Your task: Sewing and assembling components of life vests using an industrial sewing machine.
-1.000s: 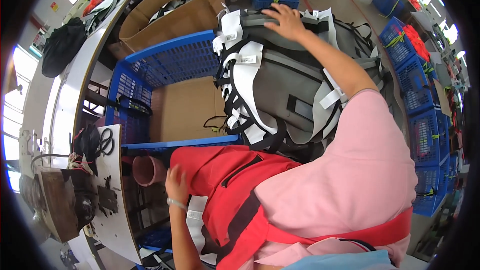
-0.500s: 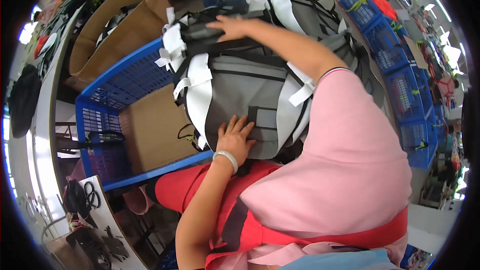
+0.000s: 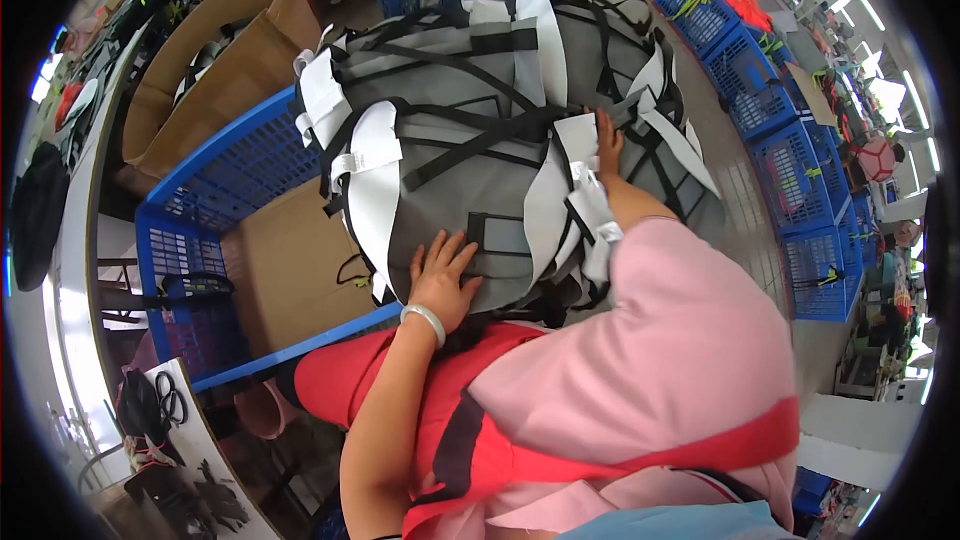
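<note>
Left hand (image 3: 440, 285) spread wide, flat on the grey strapped fabric pile (image 3: 430, 208), which rises toward one o'clock; right hand (image 3: 609, 148) at two, beside a white flap (image 3: 573, 143), its grip unclear; blue crate (image 3: 300, 344) at nine!

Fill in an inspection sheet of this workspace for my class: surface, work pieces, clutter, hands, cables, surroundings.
Surface: blue crate with a brown sheet inside.
Work pieces: gray fabric pieces, piled, with white flaps and black straps.
Clutter: scissors on the white-topped table; pink bin beside it.
Hands: left hand spread on gray fabric; right hand beside a white flap, grip unclear.
Cables: nothing seen for certain.
Surroundings: cardboard box beyond the crate; stacked blue crates at right.
</note>
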{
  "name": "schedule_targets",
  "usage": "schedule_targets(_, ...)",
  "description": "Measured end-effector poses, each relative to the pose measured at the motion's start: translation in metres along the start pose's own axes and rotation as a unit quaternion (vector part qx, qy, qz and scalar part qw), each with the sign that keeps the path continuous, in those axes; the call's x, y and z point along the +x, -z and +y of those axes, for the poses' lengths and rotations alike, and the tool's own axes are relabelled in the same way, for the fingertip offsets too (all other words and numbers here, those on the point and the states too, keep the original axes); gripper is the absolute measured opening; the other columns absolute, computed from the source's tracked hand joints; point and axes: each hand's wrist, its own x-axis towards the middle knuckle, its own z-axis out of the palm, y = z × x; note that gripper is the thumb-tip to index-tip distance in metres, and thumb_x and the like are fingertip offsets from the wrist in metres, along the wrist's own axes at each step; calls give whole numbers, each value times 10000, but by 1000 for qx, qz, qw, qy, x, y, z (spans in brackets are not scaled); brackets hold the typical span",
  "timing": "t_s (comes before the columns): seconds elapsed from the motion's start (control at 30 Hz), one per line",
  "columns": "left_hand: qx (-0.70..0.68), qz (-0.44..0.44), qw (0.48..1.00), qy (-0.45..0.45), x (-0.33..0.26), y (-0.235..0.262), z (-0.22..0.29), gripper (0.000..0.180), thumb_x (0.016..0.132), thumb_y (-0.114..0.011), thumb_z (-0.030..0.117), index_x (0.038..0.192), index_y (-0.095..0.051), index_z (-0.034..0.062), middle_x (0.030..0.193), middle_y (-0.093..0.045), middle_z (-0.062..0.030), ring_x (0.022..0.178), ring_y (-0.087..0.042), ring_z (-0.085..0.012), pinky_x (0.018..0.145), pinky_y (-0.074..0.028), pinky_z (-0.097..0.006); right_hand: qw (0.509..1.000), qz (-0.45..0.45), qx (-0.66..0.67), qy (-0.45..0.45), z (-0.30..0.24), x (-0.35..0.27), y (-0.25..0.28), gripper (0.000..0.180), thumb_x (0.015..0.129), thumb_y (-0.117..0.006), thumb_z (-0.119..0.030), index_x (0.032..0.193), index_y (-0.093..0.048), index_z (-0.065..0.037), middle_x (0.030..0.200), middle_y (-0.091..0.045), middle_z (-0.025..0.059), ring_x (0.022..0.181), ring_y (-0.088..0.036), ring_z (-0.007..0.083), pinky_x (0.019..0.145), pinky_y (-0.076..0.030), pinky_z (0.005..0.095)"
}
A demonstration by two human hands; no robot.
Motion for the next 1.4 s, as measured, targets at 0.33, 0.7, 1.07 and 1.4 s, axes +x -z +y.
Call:
schedule_targets(0.33,0,38,999,-14,-3,-2,4,525,836,-659,234,1334,-510,156,1465,-392,-66,1405,-271,-265,1145,-156,-489,910,-149,388,14,40,44,34,525,883,-534,-305,1387,-453,-184,1424,-437,71,1284,-428,208,997,-323,516)
schedule_targets(0.7,21,20,1000,11,4,12,17,520,798,-684,174,1296,-537,146,1442,-415,-72,1381,-315,-279,1117,-223,-507,889,-129,437,-43,24,218,27,575,911,-405,-616,1444,-288,-434,1575,-165,50,1416,-212,335,1068,-181,601)
schedule_targets(1.07,0,56,998,7,3,20,20,453,807,-673,148,1242,-563,85,1380,-475,-117,1330,-386,-302,1083,-295,-476,892,-163,419,-37,-42,206,-43,581,929,-388,-591,1466,-232,-434,1574,-166,68,1417,-198,359,1065,-197,609)
schedule_targets(1.4,-151,317,916,191,-211,72,13,257,844,-610,15,1100,-633,3,1024,-644,-180,949,-631,-335,837,-502,-351,639,-145,756,8,-9,373,-18,429,828,-575,-106,1238,-576,20,1084,-668,144,965,-633,220,873,-486,312)
